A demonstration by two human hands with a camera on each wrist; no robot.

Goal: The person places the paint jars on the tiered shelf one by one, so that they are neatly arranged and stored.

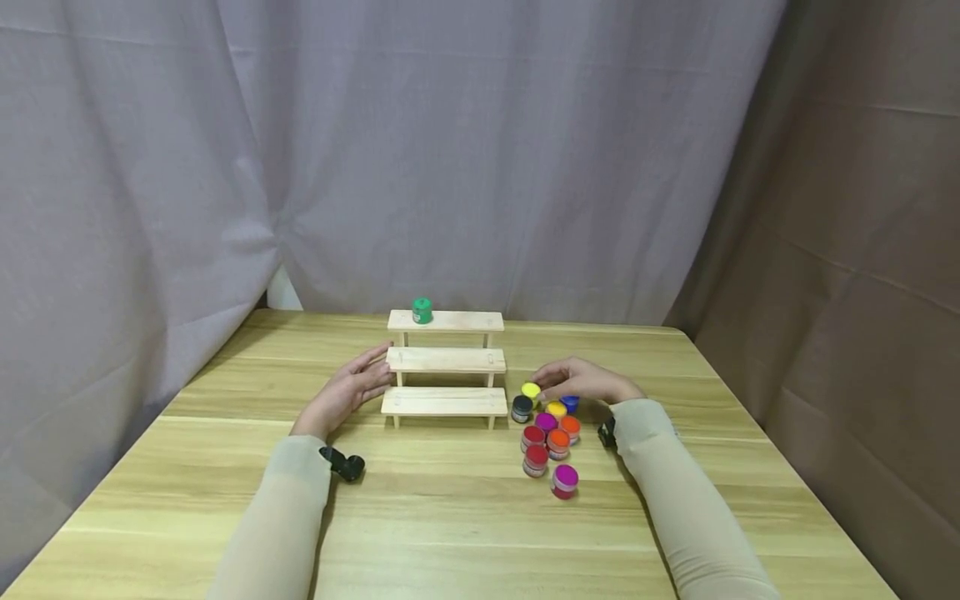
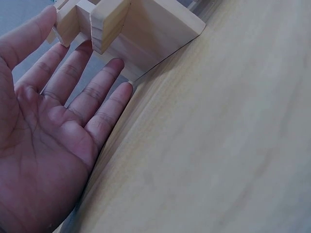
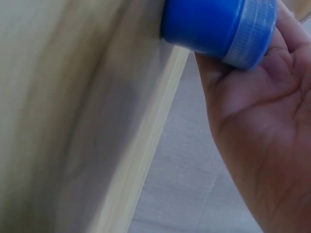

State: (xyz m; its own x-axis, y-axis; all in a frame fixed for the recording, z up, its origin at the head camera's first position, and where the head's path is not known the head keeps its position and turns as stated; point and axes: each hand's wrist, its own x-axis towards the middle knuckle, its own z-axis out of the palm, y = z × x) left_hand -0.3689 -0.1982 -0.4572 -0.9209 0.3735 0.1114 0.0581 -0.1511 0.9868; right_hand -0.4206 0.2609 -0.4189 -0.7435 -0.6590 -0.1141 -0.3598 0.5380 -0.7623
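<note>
A three-step wooden display stand (image 1: 447, 360) stands on the table with a green paint jar (image 1: 422, 312) on its top step. My left hand (image 1: 347, 395) is at the stand's left end, fingers extended; in the left wrist view its fingertips (image 2: 114, 65) are at the wooden side edges. Beside the stand's right end, my right hand (image 1: 585, 380) has thumb and fingers around a yellow-lidded paint jar (image 1: 531, 390). A blue paint jar (image 1: 570, 403) sits under that palm, large in the right wrist view, where it hides the fingers. A black-lidded jar (image 1: 522, 407) stands next to the yellow one.
Closer to me is a cluster of jars: an orange-yellow jar (image 1: 557, 409), purple jars (image 1: 565, 481), red jars (image 1: 536, 460) and orange jars (image 1: 558, 442). The wooden table (image 1: 442, 517) ends at a grey curtain (image 1: 480, 167) behind the stand.
</note>
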